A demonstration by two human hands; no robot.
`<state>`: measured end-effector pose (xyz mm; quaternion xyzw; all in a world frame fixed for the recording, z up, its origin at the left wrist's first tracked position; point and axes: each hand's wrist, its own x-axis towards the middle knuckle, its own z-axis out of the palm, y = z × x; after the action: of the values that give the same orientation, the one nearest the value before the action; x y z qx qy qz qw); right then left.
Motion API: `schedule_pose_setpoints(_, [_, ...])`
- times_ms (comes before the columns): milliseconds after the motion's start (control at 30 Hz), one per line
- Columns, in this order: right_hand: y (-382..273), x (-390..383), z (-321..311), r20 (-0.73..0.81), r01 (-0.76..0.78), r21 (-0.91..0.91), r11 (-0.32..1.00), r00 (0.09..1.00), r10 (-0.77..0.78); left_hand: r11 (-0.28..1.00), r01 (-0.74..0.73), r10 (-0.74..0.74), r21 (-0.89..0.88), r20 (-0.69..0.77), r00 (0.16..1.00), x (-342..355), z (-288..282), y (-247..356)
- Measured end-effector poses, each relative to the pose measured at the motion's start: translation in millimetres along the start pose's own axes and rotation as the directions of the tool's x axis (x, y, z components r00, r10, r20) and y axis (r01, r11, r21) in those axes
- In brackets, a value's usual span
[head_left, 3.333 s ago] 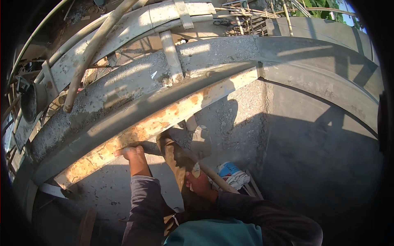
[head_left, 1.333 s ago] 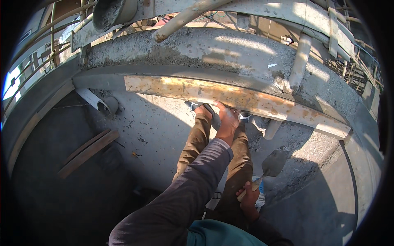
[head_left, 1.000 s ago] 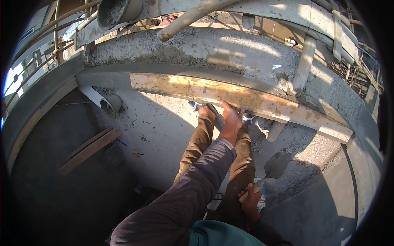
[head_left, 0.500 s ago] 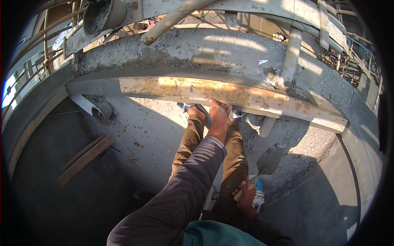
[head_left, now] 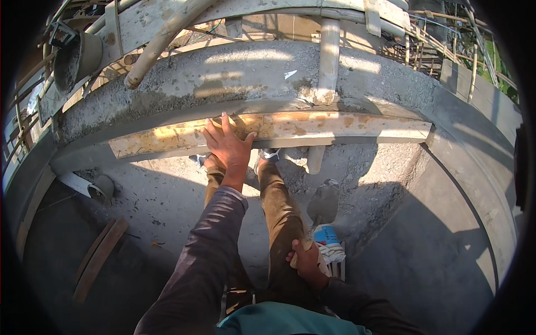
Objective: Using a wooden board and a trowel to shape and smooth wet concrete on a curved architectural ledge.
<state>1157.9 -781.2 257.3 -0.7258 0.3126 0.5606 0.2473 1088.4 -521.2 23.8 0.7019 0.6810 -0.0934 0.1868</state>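
Observation:
My left hand lies with spread fingers on the long wooden board, left of its middle. The board is pale yellow-brown, stained in places, and runs along the top edge of a low cement ledge. In my right hand is a trowel, gripped by its wooden handle beside my right leg. Its grey blade points up and away from me, over the rough ground. Both feet are partly hidden under the near side of the board.
A bamboo pole stands behind the board, and another bamboo pole slants at upper left. A bucket hangs at far left. Two wooden strips lie at lower left, near a white pipe. A blue-and-white bag is by my right hand.
My left hand has gone from curled fingers at the board's near edge to spread fingers on top of it, farther left. The view has shifted right. The trowel stays in my right hand.

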Motion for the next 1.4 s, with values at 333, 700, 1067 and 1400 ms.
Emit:
schedule_pose_setpoints(333, [-1, 1, 1, -0.019, -0.009, 0.031, 0.999, 1.0, 0.01, 0.933, -0.285, 0.164, 0.22, 0.443, 0.881, 17, -7, 3])
schedule_pose_setpoints(700, [-3, 2, -3, -0.004, -0.043, 0.024, 0.999, 0.999, 0.044, 0.892, -0.411, 0.336, 0.186, 0.336, 0.88, 22, -8, -2])
schedule_pose_setpoints(1067, [-10, 0, -1, 0.015, -0.063, 0.029, 0.998, 0.998, 0.062, 0.893, -0.428, 0.357, 0.142, 0.357, 0.863, 22, -1, -9])
schedule_pose_setpoints(1400, [0, 3, -3, 0.01, -0.026, 0.028, 0.999, 1.0, 0.026, 0.913, -0.401, 0.364, 0.078, 0.289, 0.886, 14, 1, -14])
